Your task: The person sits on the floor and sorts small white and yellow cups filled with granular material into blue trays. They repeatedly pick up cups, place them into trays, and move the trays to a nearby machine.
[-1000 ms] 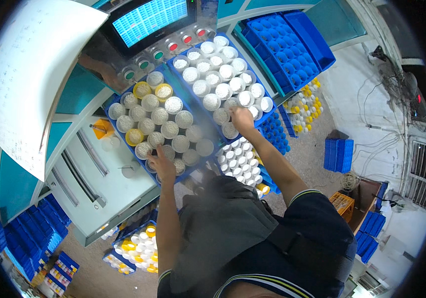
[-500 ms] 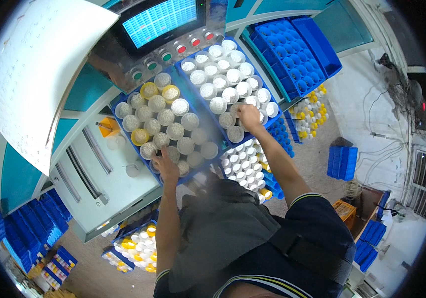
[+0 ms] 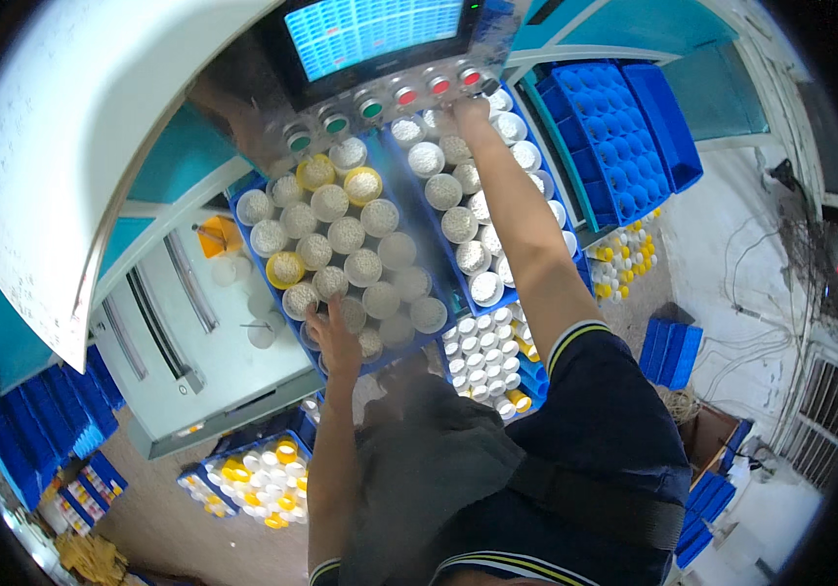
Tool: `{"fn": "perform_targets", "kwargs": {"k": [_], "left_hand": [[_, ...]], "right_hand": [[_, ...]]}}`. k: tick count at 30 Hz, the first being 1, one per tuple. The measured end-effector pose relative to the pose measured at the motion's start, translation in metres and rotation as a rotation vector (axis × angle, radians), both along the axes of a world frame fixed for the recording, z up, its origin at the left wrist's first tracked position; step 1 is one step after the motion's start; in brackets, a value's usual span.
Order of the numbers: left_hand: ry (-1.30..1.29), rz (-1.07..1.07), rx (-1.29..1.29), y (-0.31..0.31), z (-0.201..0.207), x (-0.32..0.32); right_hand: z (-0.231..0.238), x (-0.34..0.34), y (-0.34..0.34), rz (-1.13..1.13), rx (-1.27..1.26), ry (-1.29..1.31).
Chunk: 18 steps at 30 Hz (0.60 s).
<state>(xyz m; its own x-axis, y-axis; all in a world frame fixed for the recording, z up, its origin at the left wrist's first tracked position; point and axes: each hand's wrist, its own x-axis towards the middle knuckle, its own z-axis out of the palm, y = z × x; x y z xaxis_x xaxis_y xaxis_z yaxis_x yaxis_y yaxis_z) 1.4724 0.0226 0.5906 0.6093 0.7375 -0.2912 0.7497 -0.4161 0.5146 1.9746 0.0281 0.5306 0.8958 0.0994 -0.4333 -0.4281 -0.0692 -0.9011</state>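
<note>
Two blue trays hold round cups filled with white granules. In the left tray (image 3: 234,207), some cups (image 3: 362,186) have yellow walls, and several near its right side look nearly see-through. My left hand (image 3: 338,342) lies over the near left part of this tray, thumb and forefinger apart beside a cup (image 3: 300,301); I see nothing lifted in it. Over the far end of the right tray (image 3: 499,305), just below the red buttons (image 3: 439,85), is my right hand (image 3: 471,110). Its fingertips are hidden, so any hold on a cup there cannot be made out.
A lit screen (image 3: 370,34) and green buttons (image 3: 335,124) stand behind the trays. A large white sheet (image 3: 58,146) hangs at left, above a pale machine top (image 3: 160,322). Blue crates (image 3: 600,137) stand at far right. White and yellow cups (image 3: 263,479) lie in low trays.
My right hand has moved from the middle of the right tray to its far end, its arm now stretched across the cups. My left hand stays over the same part of the left tray.
</note>
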Motion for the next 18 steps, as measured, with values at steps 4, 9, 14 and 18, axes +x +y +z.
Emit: {"fn": "perform_targets", "kwargs": {"k": [4,9,14,18], "left_hand": [[0.012,0.016,-0.016,-0.001,0.003,-0.001],[-0.104,-0.055,0.007,0.002,0.007,-0.008],[-0.112,-0.046,-0.024,0.001,0.007,-0.01],[-0.118,-0.012,0.041,0.0,-0.004,-0.002]], "right_hand": [[-0.013,-0.01,0.011,0.196,-0.55,-0.41],[0.06,-0.17,-0.063,0.685,-0.294,-0.614],[0.101,-0.332,-0.124,1.195,-0.428,-0.599],[0.069,-0.368,-0.106,1.059,-0.602,-0.661]]}}
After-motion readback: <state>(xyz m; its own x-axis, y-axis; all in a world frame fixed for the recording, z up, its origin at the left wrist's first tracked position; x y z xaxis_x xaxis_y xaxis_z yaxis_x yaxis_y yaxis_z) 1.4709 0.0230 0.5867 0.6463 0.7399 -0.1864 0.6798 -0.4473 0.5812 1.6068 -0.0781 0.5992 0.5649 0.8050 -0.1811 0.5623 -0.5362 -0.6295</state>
